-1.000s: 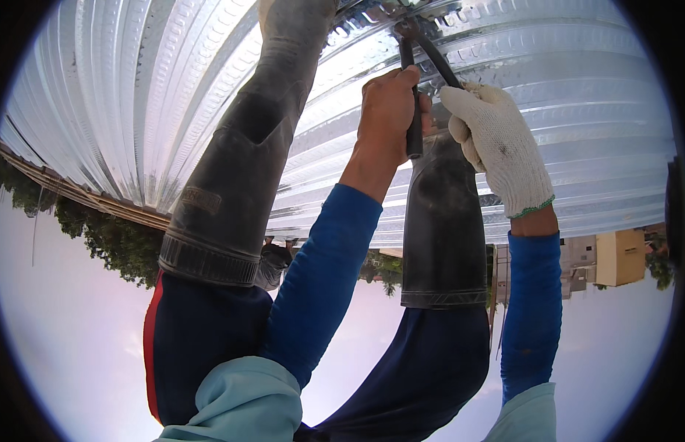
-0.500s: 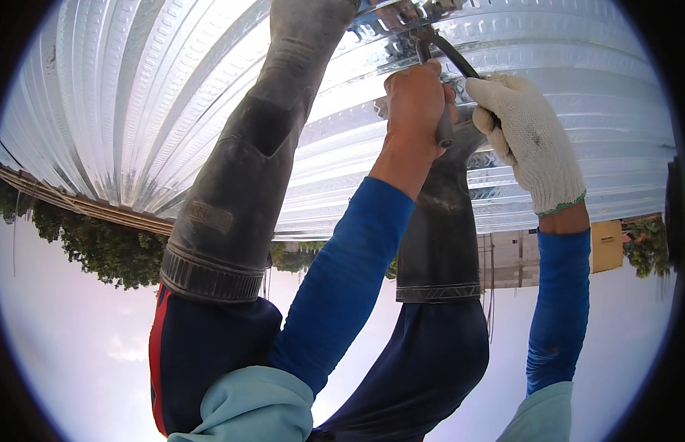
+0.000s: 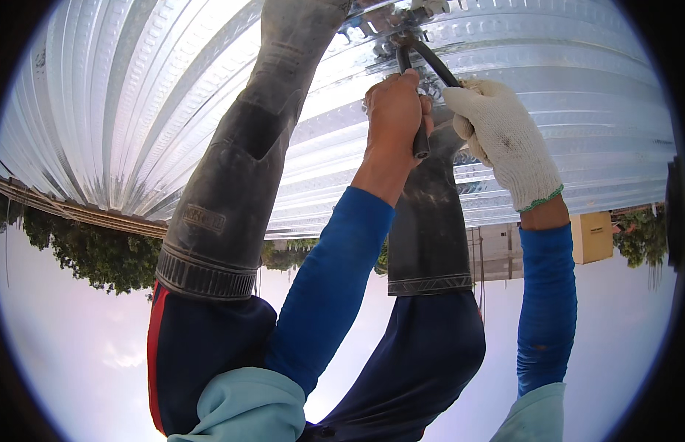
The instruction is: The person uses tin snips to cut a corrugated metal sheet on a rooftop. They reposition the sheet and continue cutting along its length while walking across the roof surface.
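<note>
A dark two-handled tool, like long pincers [image 3: 436, 65], reaches from my hands to the ribbed metal sheet [image 3: 342, 136]. My bare left hand [image 3: 394, 110] is closed around one handle, whose hollow end sticks out below the fist. The other handle is in my right hand [image 3: 504, 136], which wears a white knit glove with a green edge. The handles meet at the tool's head [image 3: 406, 37], near the top of the picture and against the shiny metal. What the jaws grip there is too small to make out.
My black rubber boots, the left [image 3: 235, 173] and the right [image 3: 431, 228], stand on the corrugated metal on either side of my left forearm. Dark trees [image 3: 92, 247] and a yellow box-like shape [image 3: 592, 237] show past the sheet's edge.
Both hands and the tool have shifted a little to the left in the picture, and the surroundings have slid slightly the same way. Each hand keeps its hold on its handle.
</note>
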`<state>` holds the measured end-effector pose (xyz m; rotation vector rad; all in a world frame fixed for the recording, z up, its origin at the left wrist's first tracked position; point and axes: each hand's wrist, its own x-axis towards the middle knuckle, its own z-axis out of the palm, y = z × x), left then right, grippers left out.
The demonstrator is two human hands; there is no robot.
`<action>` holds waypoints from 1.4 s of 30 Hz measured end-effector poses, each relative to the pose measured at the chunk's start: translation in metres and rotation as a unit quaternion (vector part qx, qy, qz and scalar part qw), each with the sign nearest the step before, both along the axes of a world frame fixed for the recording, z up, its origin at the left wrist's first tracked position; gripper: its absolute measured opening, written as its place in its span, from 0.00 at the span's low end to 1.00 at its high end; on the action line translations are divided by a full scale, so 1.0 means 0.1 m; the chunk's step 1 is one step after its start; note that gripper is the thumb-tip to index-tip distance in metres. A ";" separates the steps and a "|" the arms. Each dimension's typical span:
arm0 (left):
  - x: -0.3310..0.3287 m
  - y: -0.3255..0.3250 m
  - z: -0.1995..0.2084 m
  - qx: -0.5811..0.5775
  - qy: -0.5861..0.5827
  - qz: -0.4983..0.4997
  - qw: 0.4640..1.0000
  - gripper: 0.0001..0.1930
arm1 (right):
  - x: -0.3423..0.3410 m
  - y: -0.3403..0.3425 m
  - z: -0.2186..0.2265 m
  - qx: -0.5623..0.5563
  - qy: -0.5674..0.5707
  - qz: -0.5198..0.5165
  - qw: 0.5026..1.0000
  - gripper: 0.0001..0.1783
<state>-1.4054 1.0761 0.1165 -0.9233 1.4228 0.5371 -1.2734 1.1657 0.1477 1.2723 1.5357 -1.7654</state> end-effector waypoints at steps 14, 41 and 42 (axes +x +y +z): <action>-0.13 -0.09 -0.12 0.045 -0.024 0.030 0.998 0.15 | 0.06 -0.06 -0.03 -0.116 -0.055 -0.234 0.964 0.16; -0.08 -0.19 -0.54 0.129 -0.089 0.134 0.979 0.12 | -0.11 -0.70 -0.14 -0.116 -0.017 -0.464 0.878 0.15; -0.07 -0.26 -0.62 0.133 -0.094 0.157 0.974 0.12 | -0.14 -0.74 -0.18 -0.066 -0.009 -0.419 0.906 0.13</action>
